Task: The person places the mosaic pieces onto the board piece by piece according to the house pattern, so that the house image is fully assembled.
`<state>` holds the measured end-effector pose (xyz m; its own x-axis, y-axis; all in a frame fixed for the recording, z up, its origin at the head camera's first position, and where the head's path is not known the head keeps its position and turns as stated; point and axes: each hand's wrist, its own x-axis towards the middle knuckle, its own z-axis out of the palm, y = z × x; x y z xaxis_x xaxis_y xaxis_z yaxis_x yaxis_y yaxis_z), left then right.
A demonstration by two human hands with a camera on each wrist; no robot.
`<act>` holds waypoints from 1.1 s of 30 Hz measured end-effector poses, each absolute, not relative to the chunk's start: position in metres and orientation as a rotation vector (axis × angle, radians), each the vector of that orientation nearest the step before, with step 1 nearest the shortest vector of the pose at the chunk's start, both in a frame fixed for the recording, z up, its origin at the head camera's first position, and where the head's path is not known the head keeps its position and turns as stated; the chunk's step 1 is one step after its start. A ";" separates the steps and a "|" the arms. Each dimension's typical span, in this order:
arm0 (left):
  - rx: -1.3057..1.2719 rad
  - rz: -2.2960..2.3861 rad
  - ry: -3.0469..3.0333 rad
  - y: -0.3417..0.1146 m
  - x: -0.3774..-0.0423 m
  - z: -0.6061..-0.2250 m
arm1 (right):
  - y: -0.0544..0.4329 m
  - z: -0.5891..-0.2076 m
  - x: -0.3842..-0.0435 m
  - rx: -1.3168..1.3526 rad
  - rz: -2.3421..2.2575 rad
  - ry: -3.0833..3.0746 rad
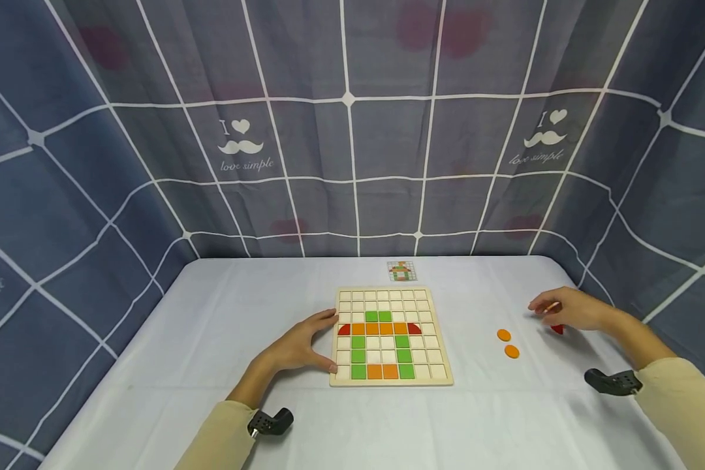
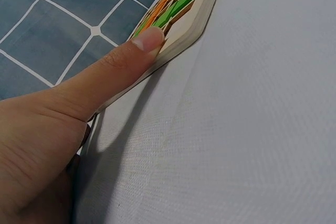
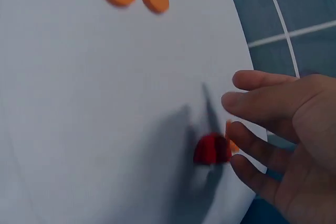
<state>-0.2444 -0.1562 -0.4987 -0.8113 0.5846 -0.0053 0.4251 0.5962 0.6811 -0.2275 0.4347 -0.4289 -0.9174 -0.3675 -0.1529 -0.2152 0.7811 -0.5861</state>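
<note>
In the head view, a wooden grid board [image 1: 440, 362] lies flat, holding green, orange and white squares plus two red quarter-round pieces. My left hand [image 1: 298, 343] rests along its left side, fingers at the upper left edge and thumb on the near corner. The left wrist view shows that thumb [image 2: 123, 59] straight against the board's rim [image 2: 191, 32]; the other fingers are hidden there. Off to the right, my right hand [image 1: 576, 309] hovers with loosely bent fingers over red pieces [image 3: 212, 149]. An orange piece [image 3: 229, 129] shows partly behind its fingers; nothing is visibly pinched.
Two orange round pieces [image 1: 508, 343] lie on the white tablecloth [image 1: 211, 326] between board and right hand. Behind the board is a small pattern card [image 1: 402, 271] with a coloured grid. A dark checked curtain [image 1: 305, 143] surrounds the table's back and sides.
</note>
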 end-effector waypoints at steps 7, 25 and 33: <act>0.825 1.026 2.593 -0.155 -0.244 -0.498 | 0.463 -0.438 -0.217 -0.418 -0.735 2.771; 0.808 1.008 2.594 -0.154 -0.242 -0.497 | 0.452 -0.445 -0.216 -0.310 -0.695 2.784; 0.837 1.031 2.586 -0.156 -0.243 -0.498 | 0.436 -0.441 -0.222 -0.381 -0.898 2.719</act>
